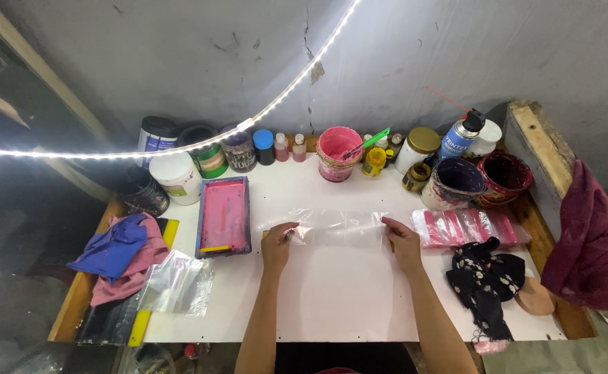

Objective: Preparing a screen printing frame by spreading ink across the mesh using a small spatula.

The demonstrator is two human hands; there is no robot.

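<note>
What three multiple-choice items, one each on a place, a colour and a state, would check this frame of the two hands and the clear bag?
1. Where does the pink-stained printing frame lie?
A. Beside the left hand, on the side away from the right hand
B. Beyond the right hand
C. On the wooden block

2. What colour is the paint in the open tub at the back, with the green stick?
A. Blue
B. Pink
C. Yellow

3. How is the clear plastic bag held?
A. Crumpled in one fist
B. Hanging off the table edge
C. Spread flat on the white table, one hand at each end

Answers: 1 A, the frame sits just outside the left hand. 2 B, its inside is pink. 3 C, both hands pinch its ends.
</note>
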